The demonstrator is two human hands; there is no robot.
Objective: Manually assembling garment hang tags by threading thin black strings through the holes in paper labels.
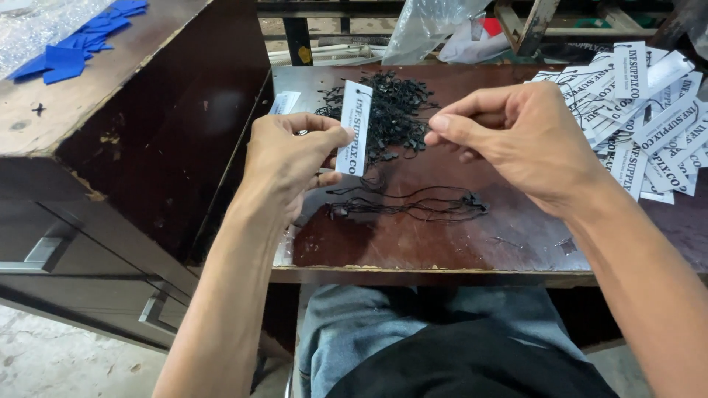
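1. Jeans-clad lap [354, 324] of the person sits below the tabletop's [442, 243] near edge.
2. Left hand [291, 158] pinches a white paper tag [354, 127] upright between thumb and fingers, above the left part of the tabletop.
3. Right hand [516, 136] is curled, thumb and forefinger tips pressed together; what they grip, if anything, is too thin to tell.
4. Loose black strings [420, 205] lie beneath the hands, a black string heap [394, 110] near the far edge.
5. White tags in a pile [649, 110] cover the far right corner.
6. Blue pieces [81, 40] rest on the dark cabinet [147, 147] beside the left edge.
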